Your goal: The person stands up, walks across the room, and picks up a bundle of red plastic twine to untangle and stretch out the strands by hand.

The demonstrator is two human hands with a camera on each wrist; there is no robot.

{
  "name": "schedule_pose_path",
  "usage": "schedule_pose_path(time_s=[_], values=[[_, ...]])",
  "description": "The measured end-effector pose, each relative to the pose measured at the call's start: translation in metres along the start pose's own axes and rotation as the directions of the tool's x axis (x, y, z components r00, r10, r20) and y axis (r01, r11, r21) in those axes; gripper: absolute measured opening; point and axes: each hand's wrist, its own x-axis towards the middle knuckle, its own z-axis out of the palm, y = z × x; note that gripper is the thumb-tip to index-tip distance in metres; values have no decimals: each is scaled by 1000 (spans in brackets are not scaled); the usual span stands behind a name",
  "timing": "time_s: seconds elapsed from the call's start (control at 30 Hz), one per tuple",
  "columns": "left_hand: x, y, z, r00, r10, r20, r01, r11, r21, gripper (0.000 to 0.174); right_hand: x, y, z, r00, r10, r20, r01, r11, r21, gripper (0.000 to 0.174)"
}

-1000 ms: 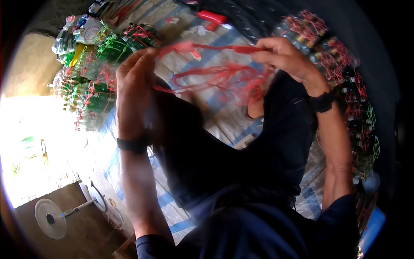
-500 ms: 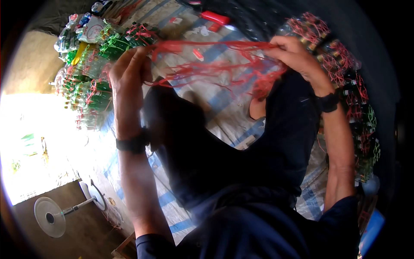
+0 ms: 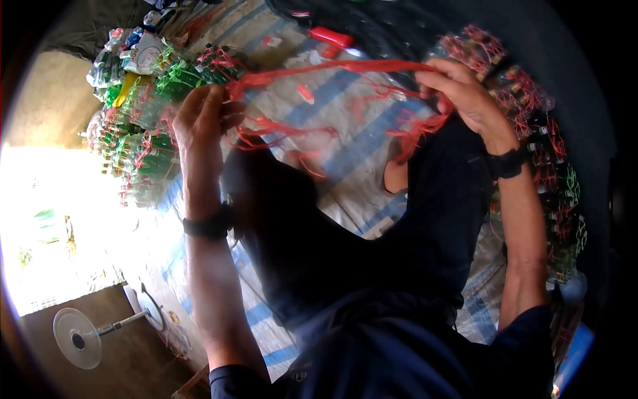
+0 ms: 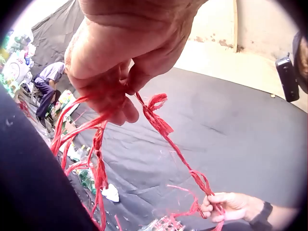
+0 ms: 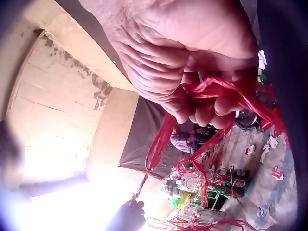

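Red plastic twine [image 3: 345, 64] with knots and loose loops stretches between both hands, over the spread knees. My left hand [image 3: 201, 116] pinches one end between thumb and fingers; in the left wrist view several strands [image 4: 98, 163] hang below it. My right hand [image 3: 458, 93] grips the other end, and a tangled bunch [image 3: 419, 126] dangles under it. In the right wrist view the twine [image 5: 224, 89] passes through the curled fingers and out both sides. Other loose ends [image 3: 286, 126] hang below my left hand.
Bundled plastic bottles [image 3: 143, 126] tied with red and green twine stand at left, more bundles [image 3: 531, 100] along the right. A blue-striped tarp [image 3: 332, 153] covers the floor, with a red object [image 3: 331, 36] at the back. A fan [image 3: 78, 339] stands lower left. Another person [image 4: 49, 84] bends over in the background.
The right hand has moved outward to the right, drawing the top strand longer. The hanging loops have parted into a bunch under each hand. The left hand has shifted little.
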Motion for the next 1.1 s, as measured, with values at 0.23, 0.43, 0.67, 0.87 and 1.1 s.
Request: schedule_pose_path(time_s=[0.23,0.43,0.67,0.87,1.1], values=[[4,-3,-1,999,-36,16,38,981,-192,23,-2,-2,-6,998,40,39,-41,999,36,30],[4,-6,-14,998,-29,55,43,964,-261,22,-1,11,-5,995,89,-53,-78,980,181,31],[5,-8,-31,997,57,42,-57,998,6,23,0,16,-21,993,110,-29,-101,968,230,29],[19,-31,-64,978,200,64,-209,938,277,23,6,31,-40,994,98,-48,-70,909,411,27],[23,-37,-90,933,334,136,-349,740,575,18,10,43,-71,968,161,-193,-7,785,619,23]])
